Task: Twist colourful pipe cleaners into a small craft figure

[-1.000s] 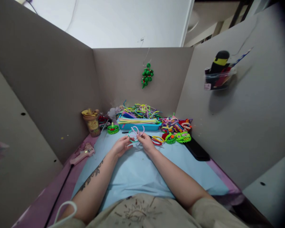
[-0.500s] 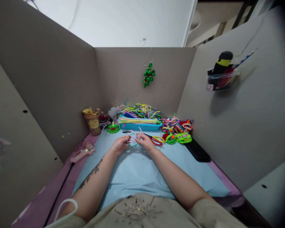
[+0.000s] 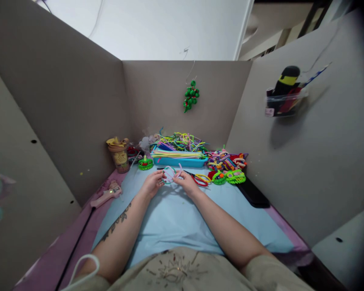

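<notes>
Both hands meet over the far part of a light blue mat (image 3: 176,218). My left hand (image 3: 151,185) and my right hand (image 3: 186,182) pinch the same small bent pipe-cleaner piece (image 3: 170,173), a loop of lilac and teal strands held just above the mat. A lilac end sticks up beside my right fingers. Behind the hands lies a pair of scissors with red and yellow handles (image 3: 200,179).
A blue tray (image 3: 178,161) piled with coloured pipe cleaners stands at the back. Finished bright craft pieces (image 3: 227,165) lie to its right, a green one (image 3: 146,163) and a cup (image 3: 119,155) to its left. A pink glue gun (image 3: 106,194) lies left. Cardboard walls enclose the desk.
The hands have drawn a little closer together and the lilac strands, which stood up in two arcs, are now bent down into a tighter loop. The camera shifted slightly.
</notes>
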A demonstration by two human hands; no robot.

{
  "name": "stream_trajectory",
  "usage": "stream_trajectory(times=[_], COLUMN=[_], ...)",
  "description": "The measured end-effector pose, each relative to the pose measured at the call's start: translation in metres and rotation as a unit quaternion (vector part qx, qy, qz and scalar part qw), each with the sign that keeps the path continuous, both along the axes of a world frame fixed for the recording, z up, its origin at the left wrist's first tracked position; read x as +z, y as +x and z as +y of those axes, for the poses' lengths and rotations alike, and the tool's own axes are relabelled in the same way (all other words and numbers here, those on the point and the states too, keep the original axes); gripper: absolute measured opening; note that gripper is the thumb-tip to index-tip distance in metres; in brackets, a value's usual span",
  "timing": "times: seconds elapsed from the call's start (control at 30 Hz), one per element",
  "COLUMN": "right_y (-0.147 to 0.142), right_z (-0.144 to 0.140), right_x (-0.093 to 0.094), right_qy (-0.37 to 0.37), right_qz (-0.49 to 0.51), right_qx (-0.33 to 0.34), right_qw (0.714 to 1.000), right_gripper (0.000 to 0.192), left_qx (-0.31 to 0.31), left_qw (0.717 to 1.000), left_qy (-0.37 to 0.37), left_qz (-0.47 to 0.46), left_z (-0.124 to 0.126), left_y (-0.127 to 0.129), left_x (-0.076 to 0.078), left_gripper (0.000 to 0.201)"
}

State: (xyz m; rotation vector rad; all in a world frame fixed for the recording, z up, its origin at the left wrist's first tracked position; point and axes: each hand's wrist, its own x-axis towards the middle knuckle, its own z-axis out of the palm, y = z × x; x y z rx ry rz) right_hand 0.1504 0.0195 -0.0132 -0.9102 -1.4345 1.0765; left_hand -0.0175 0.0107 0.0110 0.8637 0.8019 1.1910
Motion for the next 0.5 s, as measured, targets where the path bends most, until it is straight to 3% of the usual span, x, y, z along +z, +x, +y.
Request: stream_trajectory(times=[0.5], right_y=[-0.001], right_z=[0.008], right_x=[-0.016], right_qy=[0.059], right_qz=[-0.095], right_qx=[-0.019], right_qw=[0.994], right_gripper=[0.021], left_qx=[0.073], left_qw=[0.991], left_qy=[0.037], left_qz=[0.108], left_z=[0.003], left_y=[0.000], left_x=[-0.009], left_gripper=[0.032])
